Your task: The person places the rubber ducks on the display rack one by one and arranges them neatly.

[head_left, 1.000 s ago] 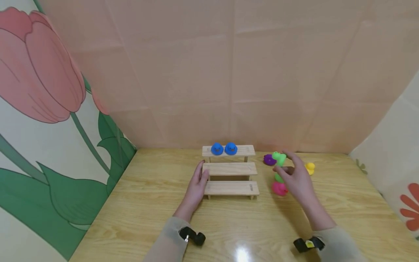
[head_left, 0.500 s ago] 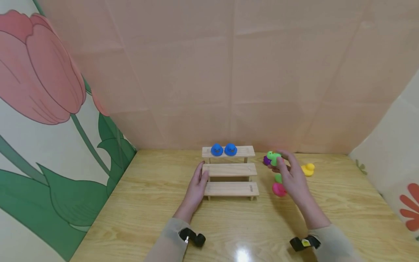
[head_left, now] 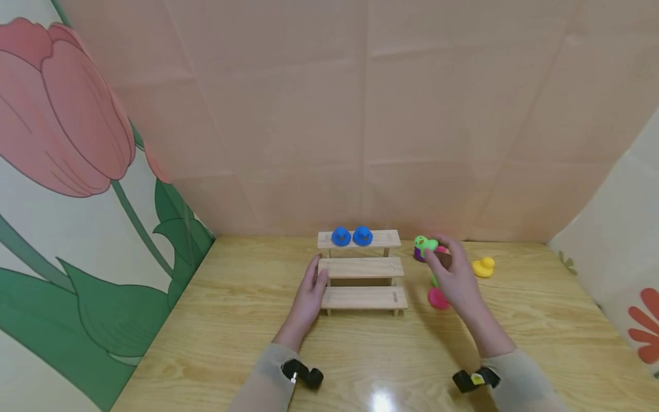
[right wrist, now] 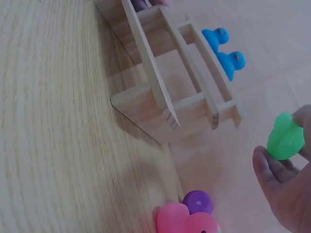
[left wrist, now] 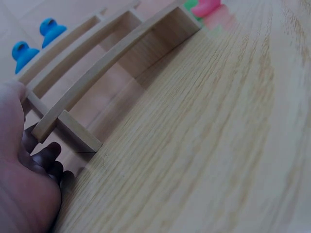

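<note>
My left hand (head_left: 310,286) holds the left end of a three-step wooden display stand (head_left: 362,268); in the left wrist view its fingers (left wrist: 46,154) curl at the end of the lowest step. Two blue rubber ducks (head_left: 341,236) sit side by side on the top step. My right hand (head_left: 458,280) pinches a green rubber duck (right wrist: 285,137) between thumb and fingers, raised to the right of the stand. In the head view this duck overlaps a purple duck (head_left: 419,255).
On the table right of the stand is a pink duck (head_left: 439,298), with a bit of another green toy (head_left: 435,281) behind it, partly hidden by my right hand. A yellow duck (head_left: 484,266) stands farther right. A pinkish cloth backdrop (head_left: 288,143) rises behind the table.
My right hand has moved a little left with the green duck, which has turned to face more forward. The yellow duck now shows fully. My left hand stays at the stand.
</note>
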`<move>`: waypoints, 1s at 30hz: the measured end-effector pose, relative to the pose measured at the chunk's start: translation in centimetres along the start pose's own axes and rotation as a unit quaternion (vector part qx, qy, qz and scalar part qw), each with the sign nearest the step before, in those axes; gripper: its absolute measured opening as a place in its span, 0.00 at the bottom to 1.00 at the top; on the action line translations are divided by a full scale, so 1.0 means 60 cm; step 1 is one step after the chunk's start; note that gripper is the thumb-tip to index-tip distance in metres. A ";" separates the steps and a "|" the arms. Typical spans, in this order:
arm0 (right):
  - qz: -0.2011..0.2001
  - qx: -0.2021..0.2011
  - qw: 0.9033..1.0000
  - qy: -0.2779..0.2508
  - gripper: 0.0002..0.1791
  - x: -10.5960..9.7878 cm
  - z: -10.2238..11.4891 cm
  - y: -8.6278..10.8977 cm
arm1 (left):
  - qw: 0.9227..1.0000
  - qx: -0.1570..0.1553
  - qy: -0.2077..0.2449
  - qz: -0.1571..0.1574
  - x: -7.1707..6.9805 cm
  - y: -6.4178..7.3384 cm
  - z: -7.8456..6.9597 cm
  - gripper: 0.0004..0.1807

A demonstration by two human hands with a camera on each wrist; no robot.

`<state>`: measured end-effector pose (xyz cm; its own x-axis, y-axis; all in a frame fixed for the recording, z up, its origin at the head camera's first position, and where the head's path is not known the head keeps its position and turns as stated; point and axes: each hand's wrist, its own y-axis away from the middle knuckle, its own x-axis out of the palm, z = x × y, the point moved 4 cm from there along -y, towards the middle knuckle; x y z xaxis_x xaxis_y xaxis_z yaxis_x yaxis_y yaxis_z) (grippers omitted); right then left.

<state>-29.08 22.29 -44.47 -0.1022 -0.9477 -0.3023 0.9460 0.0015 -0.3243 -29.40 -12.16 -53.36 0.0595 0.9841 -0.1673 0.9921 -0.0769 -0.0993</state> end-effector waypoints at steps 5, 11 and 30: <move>0.014 0.009 0.999 -0.045 0.34 0.006 0.004 -0.003 | 1.000 -0.001 0.002 0.000 0.000 0.000 0.002 0.36; 0.010 -0.002 0.999 -0.044 0.30 0.013 0.009 -0.011 | 1.000 -0.004 -0.001 -0.002 0.000 0.000 0.003 0.35; 0.042 -0.006 0.996 0.073 0.30 0.041 0.020 -0.062 | 1.000 -0.004 -0.002 -0.005 0.000 -0.001 0.005 0.36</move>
<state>-32.47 19.59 -42.95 -0.0680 -0.8872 -0.4563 0.9495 0.0829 -0.3026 -29.50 -12.18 -53.64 0.0502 0.9842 -0.1699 0.9934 -0.0668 -0.0934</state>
